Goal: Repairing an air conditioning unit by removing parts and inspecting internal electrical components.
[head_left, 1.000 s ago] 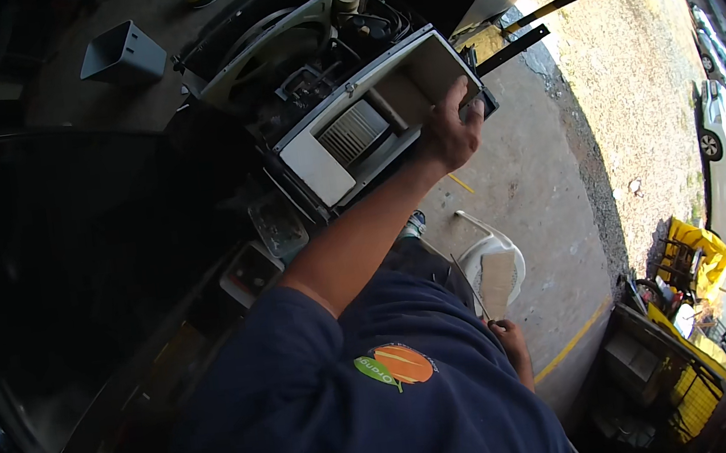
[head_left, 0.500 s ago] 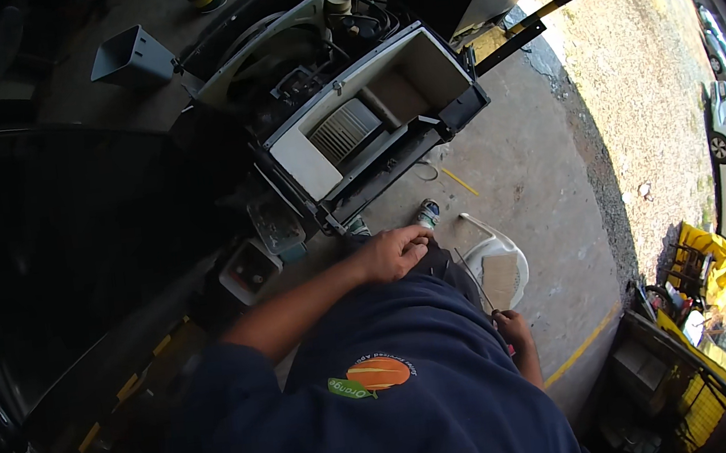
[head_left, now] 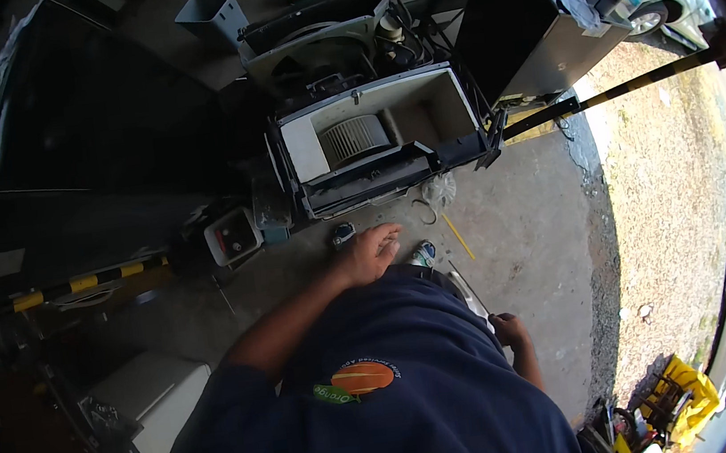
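My left hand (head_left: pixel 373 255) is held in front of my body, its fingers loosely bent and parted from the thumb, with nothing visible in it. Low at my right side, my right hand (head_left: pixel 509 329) is closed round the handle of a long thin screwdriver (head_left: pixel 470 286), whose shaft points forward. Ahead of my feet stands an opened air-conditioner unit (head_left: pixel 305 151). A ribbed white blower wheel (head_left: pixel 356 138) sits inside its pale housing. Neither hand touches the unit.
A red-and-grey container (head_left: pixel 234 237) stands left of the unit. A yellow stick (head_left: pixel 459 235) and a clear plastic bag (head_left: pixel 439 188) lie on the concrete. Behind are a grey bin (head_left: pixel 214 15) and a dark cabinet (head_left: pixel 531 46). A striped bar (head_left: pixel 625 92) borders the gravel.
My view has turned, and the unit now sits squarer ahead. The left hand has moved left and its fingers have loosened. The right hand still holds the screwdriver; the white chair is mostly hidden.
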`<state>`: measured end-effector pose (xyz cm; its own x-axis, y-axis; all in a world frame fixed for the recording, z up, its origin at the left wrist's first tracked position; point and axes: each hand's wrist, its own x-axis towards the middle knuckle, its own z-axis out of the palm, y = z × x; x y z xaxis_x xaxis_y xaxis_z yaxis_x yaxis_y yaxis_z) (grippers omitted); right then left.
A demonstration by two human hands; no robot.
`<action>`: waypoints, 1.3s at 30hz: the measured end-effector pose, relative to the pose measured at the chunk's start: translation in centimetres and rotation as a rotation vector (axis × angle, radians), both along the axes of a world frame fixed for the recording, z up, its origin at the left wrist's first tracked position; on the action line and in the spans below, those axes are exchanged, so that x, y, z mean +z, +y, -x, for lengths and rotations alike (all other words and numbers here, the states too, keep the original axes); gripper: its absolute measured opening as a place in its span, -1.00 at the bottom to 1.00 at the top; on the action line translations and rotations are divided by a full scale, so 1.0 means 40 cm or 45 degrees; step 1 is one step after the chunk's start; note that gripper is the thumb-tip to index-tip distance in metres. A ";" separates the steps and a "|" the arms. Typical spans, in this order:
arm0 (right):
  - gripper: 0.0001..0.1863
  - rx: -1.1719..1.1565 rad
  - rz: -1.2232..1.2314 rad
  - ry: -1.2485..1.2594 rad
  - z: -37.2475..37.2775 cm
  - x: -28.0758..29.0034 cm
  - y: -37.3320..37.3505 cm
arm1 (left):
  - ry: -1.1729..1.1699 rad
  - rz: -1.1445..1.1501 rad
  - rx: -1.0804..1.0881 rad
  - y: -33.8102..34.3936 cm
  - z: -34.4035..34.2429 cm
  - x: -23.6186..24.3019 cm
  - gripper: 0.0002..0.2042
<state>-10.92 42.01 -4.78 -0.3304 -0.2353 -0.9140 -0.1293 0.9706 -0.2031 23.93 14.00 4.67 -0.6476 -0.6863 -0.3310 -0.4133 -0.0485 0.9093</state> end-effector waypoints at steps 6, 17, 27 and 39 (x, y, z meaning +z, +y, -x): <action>-0.63 0.049 -0.092 -0.075 0.233 -0.065 -0.001 | -0.092 -0.001 0.236 0.131 0.032 -0.007 -0.61; -0.68 0.134 -0.027 -0.142 0.277 -0.079 -0.050 | -0.565 0.168 0.222 0.157 -0.003 -0.027 -0.57; -0.72 -0.031 -0.031 -0.153 0.134 -0.063 0.059 | -0.468 0.193 0.108 0.120 -0.118 -0.049 -0.56; -0.76 -0.302 -0.110 -0.101 -0.202 0.017 0.066 | -0.447 0.185 -0.062 -0.017 -0.335 -0.101 -0.56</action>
<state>-2.85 44.66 -4.10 -0.2938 -0.0795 -0.9526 0.1169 0.9861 -0.1184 37.31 13.31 0.63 -0.5450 -0.7137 -0.4400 -0.6994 0.0976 0.7081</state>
